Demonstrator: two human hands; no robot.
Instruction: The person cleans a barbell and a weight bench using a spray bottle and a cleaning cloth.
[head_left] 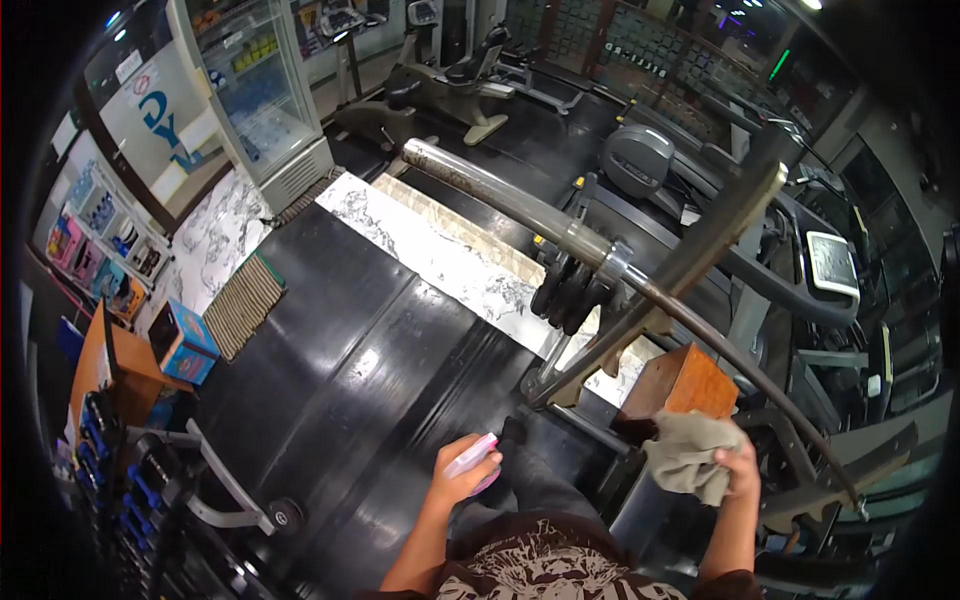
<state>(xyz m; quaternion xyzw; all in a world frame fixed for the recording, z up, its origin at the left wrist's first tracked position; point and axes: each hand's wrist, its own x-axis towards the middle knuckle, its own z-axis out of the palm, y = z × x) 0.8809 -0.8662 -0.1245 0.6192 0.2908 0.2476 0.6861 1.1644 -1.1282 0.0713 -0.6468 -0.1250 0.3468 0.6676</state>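
Observation:
My left hand (451, 482) is closed around a spray bottle (473, 457) with a pale top and pink parts, held in front of my body. Part of the bottle is hidden behind my fingers. A crumpled grey-green cloth (688, 458) hangs from my right hand (740, 468), whose fingers grip its right side. Just beyond the cloth stands a brown wooden box (690, 385). A long barbell (500, 199) rests across a dark rack post (665, 268), slanting from upper left to lower right ahead of my right hand.
Left of me stand a dumbbell rack (222, 480) and a blue carton (183, 342). A ribbed mat (243, 305) lies on the black rubber floor (340, 350). Farther off are a glass-door fridge (255, 90), a marble-patterned step (430, 255), exercise bikes (440, 85) and a treadmill (640, 215).

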